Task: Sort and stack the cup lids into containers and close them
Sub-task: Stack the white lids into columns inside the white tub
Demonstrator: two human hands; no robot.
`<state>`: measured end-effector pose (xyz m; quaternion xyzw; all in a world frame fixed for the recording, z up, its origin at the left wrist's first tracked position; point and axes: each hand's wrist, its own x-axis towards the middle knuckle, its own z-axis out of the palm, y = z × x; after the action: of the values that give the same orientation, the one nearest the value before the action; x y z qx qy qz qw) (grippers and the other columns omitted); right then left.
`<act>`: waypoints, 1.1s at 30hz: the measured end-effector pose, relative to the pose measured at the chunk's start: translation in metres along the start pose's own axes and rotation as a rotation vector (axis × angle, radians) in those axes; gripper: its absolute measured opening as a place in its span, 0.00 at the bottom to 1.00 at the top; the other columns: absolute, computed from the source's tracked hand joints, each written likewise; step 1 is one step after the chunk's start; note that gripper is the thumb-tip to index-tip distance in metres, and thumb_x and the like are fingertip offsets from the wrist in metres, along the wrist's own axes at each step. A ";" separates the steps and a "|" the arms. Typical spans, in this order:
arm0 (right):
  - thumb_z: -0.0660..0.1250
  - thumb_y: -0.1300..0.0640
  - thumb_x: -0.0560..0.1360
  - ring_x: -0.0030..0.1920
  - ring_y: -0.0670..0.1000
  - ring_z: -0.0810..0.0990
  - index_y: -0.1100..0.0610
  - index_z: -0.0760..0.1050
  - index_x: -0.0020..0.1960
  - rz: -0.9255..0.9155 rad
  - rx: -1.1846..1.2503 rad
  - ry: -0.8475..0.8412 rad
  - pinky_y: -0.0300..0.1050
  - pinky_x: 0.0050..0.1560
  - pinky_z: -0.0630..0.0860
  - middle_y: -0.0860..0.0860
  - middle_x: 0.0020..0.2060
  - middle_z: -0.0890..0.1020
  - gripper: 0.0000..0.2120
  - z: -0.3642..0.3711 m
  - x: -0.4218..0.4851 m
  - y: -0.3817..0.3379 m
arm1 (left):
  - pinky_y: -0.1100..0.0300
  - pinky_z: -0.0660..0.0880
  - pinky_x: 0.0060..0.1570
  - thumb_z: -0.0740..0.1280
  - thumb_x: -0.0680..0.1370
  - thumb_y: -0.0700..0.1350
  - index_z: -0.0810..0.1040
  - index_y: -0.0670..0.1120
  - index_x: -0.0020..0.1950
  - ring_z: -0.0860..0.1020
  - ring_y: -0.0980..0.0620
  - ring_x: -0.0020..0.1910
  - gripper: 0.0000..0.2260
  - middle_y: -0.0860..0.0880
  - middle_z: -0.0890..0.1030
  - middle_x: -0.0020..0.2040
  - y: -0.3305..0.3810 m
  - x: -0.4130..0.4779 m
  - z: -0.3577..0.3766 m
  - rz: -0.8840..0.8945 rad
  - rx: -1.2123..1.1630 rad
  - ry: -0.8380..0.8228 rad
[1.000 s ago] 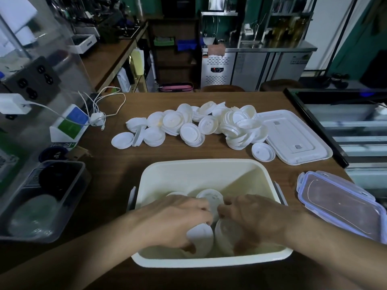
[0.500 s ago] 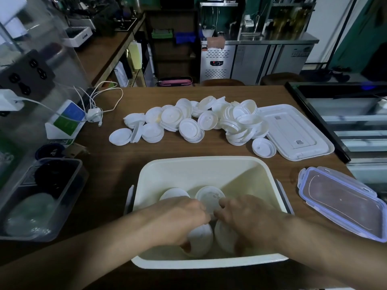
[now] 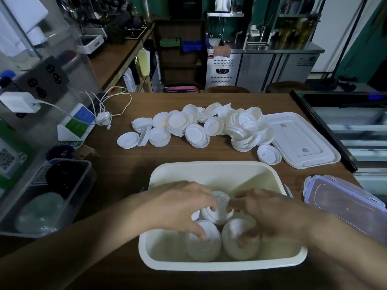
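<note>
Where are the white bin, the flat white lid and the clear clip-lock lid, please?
white bin (image 3: pixel 209 174), head view, far wall
flat white lid (image 3: pixel 297 139), head view, centre
clear clip-lock lid (image 3: pixel 347 206), head view, centre

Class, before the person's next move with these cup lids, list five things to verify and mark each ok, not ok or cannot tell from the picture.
1. Grip: the left hand and the right hand both curl round the middle stack inside the white tub. ok
2. Middle stack aligned and seated: fingers hide its edges. cannot tell
3. Room in the tub: its far half shows bare floor. ok
4. All lids sorted: the loose lids lie heaped on the table. not ok
5. Closing piece at hand: the white cover lies flat right of the heap. ok
</note>
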<state>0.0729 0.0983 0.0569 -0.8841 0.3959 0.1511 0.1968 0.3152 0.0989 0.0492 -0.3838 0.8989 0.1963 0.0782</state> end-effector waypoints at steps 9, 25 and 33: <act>0.76 0.34 0.71 0.50 0.41 0.78 0.41 0.76 0.62 -0.080 0.158 0.396 0.32 0.47 0.73 0.39 0.47 0.78 0.24 -0.033 -0.008 0.026 | 0.59 0.76 0.47 0.77 0.73 0.63 0.81 0.57 0.60 0.77 0.59 0.49 0.19 0.63 0.75 0.48 -0.018 0.013 -0.050 0.023 -0.132 0.225; 0.81 0.46 0.69 0.50 0.44 0.82 0.45 0.80 0.61 0.240 0.564 0.755 0.42 0.48 0.79 0.39 0.46 0.83 0.23 -0.037 0.028 0.150 | 0.70 0.74 0.46 0.76 0.76 0.58 0.83 0.55 0.58 0.83 0.62 0.48 0.13 0.59 0.84 0.52 -0.087 0.130 -0.082 -0.178 -0.454 0.358; 0.80 0.39 0.67 0.70 0.53 0.72 0.54 0.64 0.78 0.484 0.443 0.789 0.44 0.61 0.68 0.50 0.71 0.75 0.47 -0.033 0.080 0.188 | 0.53 0.72 0.40 0.77 0.65 0.71 0.72 0.45 0.40 0.72 0.51 0.35 0.31 0.52 0.72 0.36 -0.112 0.226 -0.051 -0.372 -0.589 0.433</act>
<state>-0.0150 -0.0829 0.0091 -0.6939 0.6559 -0.2402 0.1747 0.2397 -0.1418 -0.0026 -0.5781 0.7153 0.3426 -0.1918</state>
